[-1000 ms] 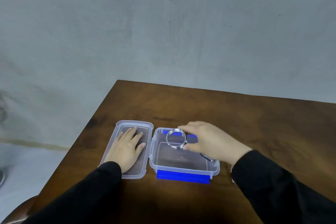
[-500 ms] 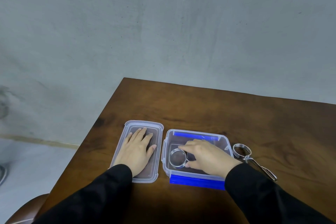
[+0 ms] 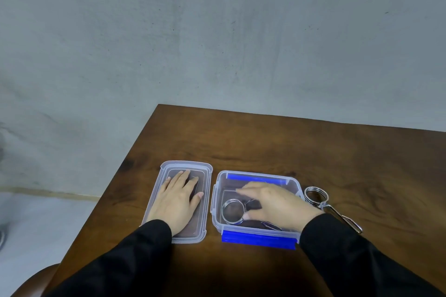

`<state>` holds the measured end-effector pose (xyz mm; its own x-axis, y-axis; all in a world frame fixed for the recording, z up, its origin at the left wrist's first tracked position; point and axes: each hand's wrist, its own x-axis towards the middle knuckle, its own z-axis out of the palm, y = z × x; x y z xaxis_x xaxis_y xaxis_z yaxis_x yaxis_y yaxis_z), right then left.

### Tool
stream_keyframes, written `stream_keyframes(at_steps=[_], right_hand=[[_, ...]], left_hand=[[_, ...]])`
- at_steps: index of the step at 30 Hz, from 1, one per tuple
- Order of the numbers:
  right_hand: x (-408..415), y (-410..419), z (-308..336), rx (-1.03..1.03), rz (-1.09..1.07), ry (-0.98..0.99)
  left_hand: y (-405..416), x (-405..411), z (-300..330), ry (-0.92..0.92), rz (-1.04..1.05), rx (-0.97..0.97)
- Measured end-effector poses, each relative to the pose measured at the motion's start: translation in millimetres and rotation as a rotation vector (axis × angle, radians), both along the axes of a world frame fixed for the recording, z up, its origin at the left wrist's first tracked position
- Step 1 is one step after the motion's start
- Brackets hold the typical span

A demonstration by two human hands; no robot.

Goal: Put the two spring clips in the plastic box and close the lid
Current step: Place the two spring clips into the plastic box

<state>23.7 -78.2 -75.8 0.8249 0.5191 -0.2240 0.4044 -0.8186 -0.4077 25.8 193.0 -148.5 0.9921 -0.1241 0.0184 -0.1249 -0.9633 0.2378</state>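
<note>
The second silver wire spring clip [image 3: 331,208] lies just right of the loosely spread, empty right hand [image 3: 272,202], handle pointing toward the person, while the left hand [image 3: 178,202] rests flat, grasping nothing.

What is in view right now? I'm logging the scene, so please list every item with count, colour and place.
spring clips: 2, silver; one inside the box, one on the table right of it
plastic box: 1, clear with blue latches, table centre, open
lid: 1, clear, flat left of the box
table: 1, dark brown wood
wall: grey, behind
left hand: flat on the lid
right hand: open over the box
sleeves: 2, black
</note>
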Motion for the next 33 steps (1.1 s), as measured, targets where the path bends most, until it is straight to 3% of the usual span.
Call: stream_keyframes(at_steps=[3,6,9,11,16,24,33], right_hand=[[2,-27,30,0.229,-0.159,-0.126],[-2,-68,53,0.397,-0.449,-0.212],[-6,-112,45,0.182,-0.691,-0.222],[-16,-134,29,0.051,-0.784,-0.128],[-56,-145,-11,0.027,-0.814,0.085],[-73,-136,-42,-0.053,-0.869,-0.099],[-64,-142,-35,-0.009,-0.89,-0.108]], left_hand=[[0,0,0,0.003,-0.002,0.004],[-1,0,0,0.005,-0.002,0.0],[0,-1,1,-0.002,-0.005,-0.011],[0,0,1,-0.007,-0.008,-0.019],[1,2,-2,-0.008,-0.011,-0.009],[1,1,-3,0.012,-0.013,0.013],[0,1,-1,0.02,-0.012,0.004]])
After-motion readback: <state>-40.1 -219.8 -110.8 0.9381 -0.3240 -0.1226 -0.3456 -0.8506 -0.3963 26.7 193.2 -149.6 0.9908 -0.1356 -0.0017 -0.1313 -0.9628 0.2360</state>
